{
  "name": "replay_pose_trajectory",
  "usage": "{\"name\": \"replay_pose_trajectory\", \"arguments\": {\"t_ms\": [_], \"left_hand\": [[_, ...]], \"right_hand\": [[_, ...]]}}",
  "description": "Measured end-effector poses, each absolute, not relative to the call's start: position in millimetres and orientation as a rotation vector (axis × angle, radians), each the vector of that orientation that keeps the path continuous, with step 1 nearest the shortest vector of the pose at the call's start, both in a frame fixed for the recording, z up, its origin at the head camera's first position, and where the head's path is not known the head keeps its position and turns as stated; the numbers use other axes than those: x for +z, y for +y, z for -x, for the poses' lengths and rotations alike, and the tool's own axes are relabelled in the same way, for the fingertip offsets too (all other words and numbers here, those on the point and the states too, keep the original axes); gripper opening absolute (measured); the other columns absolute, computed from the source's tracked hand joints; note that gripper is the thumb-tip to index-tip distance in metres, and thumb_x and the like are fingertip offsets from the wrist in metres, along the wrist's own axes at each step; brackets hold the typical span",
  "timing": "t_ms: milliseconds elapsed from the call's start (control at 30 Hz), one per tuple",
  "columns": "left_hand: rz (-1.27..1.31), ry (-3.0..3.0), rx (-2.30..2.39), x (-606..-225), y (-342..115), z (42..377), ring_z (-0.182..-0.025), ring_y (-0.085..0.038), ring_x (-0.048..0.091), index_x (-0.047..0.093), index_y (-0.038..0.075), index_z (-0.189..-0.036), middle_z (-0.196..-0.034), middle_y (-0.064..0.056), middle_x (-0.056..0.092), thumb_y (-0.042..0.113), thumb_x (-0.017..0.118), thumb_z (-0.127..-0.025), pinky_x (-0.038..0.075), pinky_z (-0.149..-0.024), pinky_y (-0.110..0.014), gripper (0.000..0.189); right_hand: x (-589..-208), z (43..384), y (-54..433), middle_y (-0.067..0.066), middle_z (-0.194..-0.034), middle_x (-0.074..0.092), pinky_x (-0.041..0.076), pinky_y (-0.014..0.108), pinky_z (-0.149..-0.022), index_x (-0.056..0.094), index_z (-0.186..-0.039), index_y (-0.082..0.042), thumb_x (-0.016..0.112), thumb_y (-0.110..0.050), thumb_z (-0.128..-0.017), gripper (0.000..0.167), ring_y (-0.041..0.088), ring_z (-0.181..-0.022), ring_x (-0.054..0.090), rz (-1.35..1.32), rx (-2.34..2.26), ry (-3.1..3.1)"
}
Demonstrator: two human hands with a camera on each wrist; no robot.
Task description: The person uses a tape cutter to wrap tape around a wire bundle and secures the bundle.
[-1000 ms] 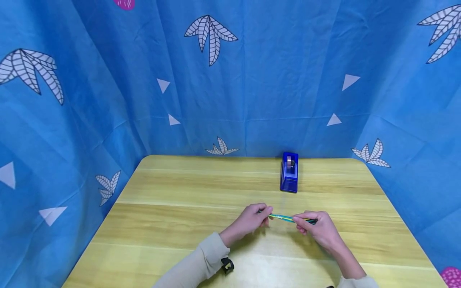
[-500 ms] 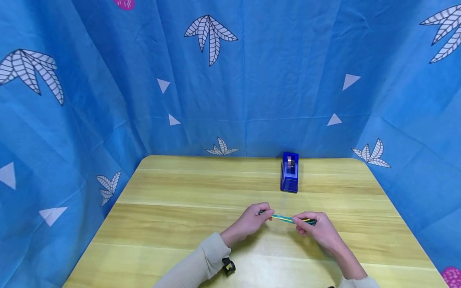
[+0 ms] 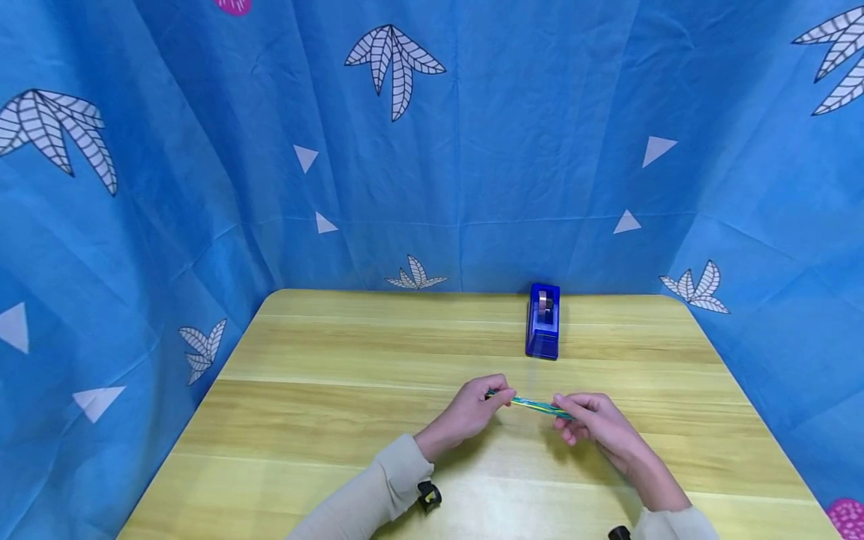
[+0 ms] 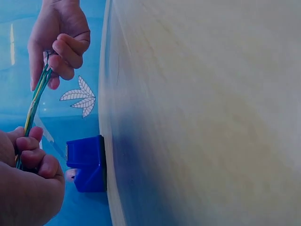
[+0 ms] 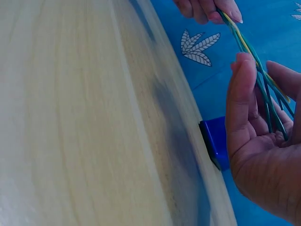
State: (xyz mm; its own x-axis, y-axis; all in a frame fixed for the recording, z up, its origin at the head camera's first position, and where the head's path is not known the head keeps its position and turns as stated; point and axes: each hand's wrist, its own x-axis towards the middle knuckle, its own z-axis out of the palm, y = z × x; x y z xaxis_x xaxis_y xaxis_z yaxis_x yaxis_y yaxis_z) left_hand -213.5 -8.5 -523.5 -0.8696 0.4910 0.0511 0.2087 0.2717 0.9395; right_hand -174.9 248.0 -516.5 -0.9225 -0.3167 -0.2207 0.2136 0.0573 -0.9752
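Pinching one end of a thin bundle of green and yellow strands (image 3: 536, 406), the left hand (image 3: 466, 411) is low in the middle of the head view. To the right, the right hand (image 3: 603, 427) has its fingers curled loosely round the other end. The bundle is over a yellow wooden table (image 3: 304, 420). Higher up, right of the middle, sits a blue plastic tape holder (image 3: 542, 346), and a clear strip of tape (image 4: 50, 136) runs from it toward the bundle.
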Motion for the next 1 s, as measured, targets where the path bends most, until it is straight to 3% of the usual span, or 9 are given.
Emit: {"name": "replay_pose_trajectory", "arguments": {"t_ms": [200, 333, 467, 733, 867, 1000], "left_hand": [[-0.687, 2.324, 1.608, -521.2, -9.0, 213.7, -0.067, -0.005, 0.040, 0.063, 0.002, -0.090, -0.083, -0.012, 0.056, 0.026, 0.058, -0.107, 0.036, -0.062, -0.020, 0.030], [-0.705, 2.346, 1.557, -521.5, -10.1, 213.9, -0.066, -0.005, 0.040, 0.065, 0.005, -0.092, -0.077, 0.000, 0.052, 0.030, 0.058, -0.107, 0.036, -0.061, -0.020, 0.030], [-0.725, 2.354, 1.540, -521.9, -10.8, 213.6, -0.065, -0.005, 0.040, 0.066, 0.007, -0.094, -0.074, 0.009, 0.046, 0.032, 0.058, -0.107, 0.035, -0.060, -0.020, 0.029], [-0.593, 2.302, 1.576, -522.0, -9.6, 212.7, -0.057, -0.008, 0.045, 0.068, 0.008, -0.097, -0.072, -0.001, 0.059, 0.034, 0.058, -0.107, 0.036, -0.051, -0.021, 0.029], [-0.502, 2.241, 1.617, -522.3, -8.9, 213.5, -0.063, -0.011, 0.053, 0.069, 0.009, -0.103, -0.074, 0.000, 0.063, 0.036, 0.058, -0.107, 0.039, -0.054, -0.021, 0.029], [-0.449, 2.136, 1.690, -524.8, -8.9, 215.8, -0.065, -0.014, 0.056, 0.068, 0.002, -0.105, -0.073, 0.003, 0.062, 0.037, 0.058, -0.106, 0.045, -0.059, -0.023, 0.036]], "right_hand": [[-515.1, 174.2, 251.1, -0.007, -0.072, 0.062, 0.047, 0.018, -0.053, 0.071, -0.111, 0.007, 0.058, -0.030, -0.107, 0.039, 0.004, -0.058, 0.055, 0.137, -1.844, 1.970], [-516.6, 172.4, 251.5, -0.008, -0.069, 0.055, 0.044, 0.018, -0.052, 0.068, -0.118, 0.011, 0.059, -0.031, -0.106, 0.045, 0.005, -0.056, 0.050, 0.123, -1.787, 2.030], [-519.3, 171.2, 251.7, -0.006, -0.070, 0.056, 0.045, 0.018, -0.053, 0.070, -0.117, 0.010, 0.063, -0.026, -0.104, 0.039, 0.005, -0.057, 0.050, 0.084, -1.777, 2.095], [-518.0, 171.4, 247.0, -0.002, -0.071, 0.061, 0.046, 0.019, -0.054, 0.072, -0.115, 0.011, 0.070, -0.018, -0.100, 0.033, 0.006, -0.059, 0.053, 0.011, -1.795, 2.234], [-516.4, 171.2, 242.9, 0.001, -0.071, 0.062, 0.048, 0.020, -0.054, 0.072, -0.114, 0.012, 0.071, -0.015, -0.098, 0.031, 0.006, -0.058, 0.055, 0.020, -1.792, 2.340], [-516.0, 171.0, 242.2, 0.003, -0.069, 0.064, 0.043, 0.019, -0.050, 0.075, -0.112, 0.007, 0.072, -0.016, -0.098, 0.027, 0.007, -0.056, 0.055, 0.039, -1.770, 2.427]]}}
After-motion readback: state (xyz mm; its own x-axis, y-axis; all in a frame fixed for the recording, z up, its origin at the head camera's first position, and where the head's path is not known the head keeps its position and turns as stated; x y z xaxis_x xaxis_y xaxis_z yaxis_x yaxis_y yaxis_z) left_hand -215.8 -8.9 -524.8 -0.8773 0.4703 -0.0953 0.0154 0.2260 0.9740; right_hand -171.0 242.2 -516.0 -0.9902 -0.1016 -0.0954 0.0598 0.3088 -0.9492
